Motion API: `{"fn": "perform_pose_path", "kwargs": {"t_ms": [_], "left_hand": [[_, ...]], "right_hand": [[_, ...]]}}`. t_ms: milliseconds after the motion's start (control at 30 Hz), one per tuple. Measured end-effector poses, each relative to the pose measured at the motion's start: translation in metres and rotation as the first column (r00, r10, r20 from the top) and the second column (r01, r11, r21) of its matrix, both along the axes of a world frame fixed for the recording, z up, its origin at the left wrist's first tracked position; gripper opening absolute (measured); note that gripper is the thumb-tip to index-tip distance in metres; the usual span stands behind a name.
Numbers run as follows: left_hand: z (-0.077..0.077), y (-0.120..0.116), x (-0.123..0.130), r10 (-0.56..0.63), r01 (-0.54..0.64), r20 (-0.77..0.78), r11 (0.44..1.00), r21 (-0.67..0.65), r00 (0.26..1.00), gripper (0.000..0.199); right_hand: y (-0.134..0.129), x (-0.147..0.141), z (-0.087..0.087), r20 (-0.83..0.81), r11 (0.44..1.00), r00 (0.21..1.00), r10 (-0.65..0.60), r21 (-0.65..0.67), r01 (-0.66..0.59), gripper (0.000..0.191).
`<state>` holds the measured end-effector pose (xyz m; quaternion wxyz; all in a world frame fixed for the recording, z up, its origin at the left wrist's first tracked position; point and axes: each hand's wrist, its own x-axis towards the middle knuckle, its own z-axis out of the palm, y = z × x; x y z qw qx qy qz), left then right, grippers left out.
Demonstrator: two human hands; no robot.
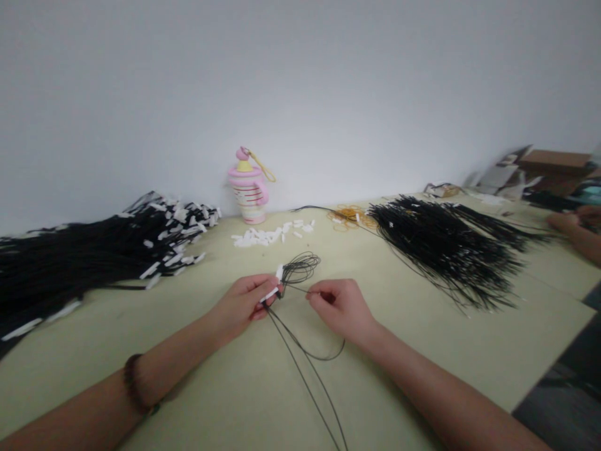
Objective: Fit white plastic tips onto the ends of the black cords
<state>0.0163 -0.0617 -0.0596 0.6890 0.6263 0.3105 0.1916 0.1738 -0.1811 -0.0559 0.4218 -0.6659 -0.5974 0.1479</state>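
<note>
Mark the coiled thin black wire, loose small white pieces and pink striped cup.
Coiled thin black wire (pixel 297 269), head view: loops.
Loose small white pieces (pixel 257 237), head view: cluster's middle.
Pink striped cup (pixel 248 195), head view: body.

Across the pale green table (pixel 211 401) we go: white-tipped black cables (pixel 84 250) heaped at the left, a lidded pink-and-cream mug (pixel 248 199) upright behind scattered white plastic pieces (pixel 259 238), then yellow rubber bands (pixel 350 216), and black wires (pixel 432 241) fanning out rightward.

Tabletop (pixel 479 357) passable right of forearms (pixel 422 382); slack wires (pixel 305 354) trail between; cup (pixel 248 197), white pieces (pixel 263 238) block ahead.
</note>
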Motion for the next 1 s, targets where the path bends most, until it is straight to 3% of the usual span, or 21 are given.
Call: {"fn": "perform_pose_path", "kwargs": {"t_ms": [1000], "left_hand": [[-0.0021,0.0001,-0.0006,0.003,0.001,-0.053,0.997,0.077,0.999,0.033]], "right_hand": [[0.0018,-0.0012,-0.0037,0.057,1.0,0.998,0.004,-0.03,-0.003,0.017]]}}
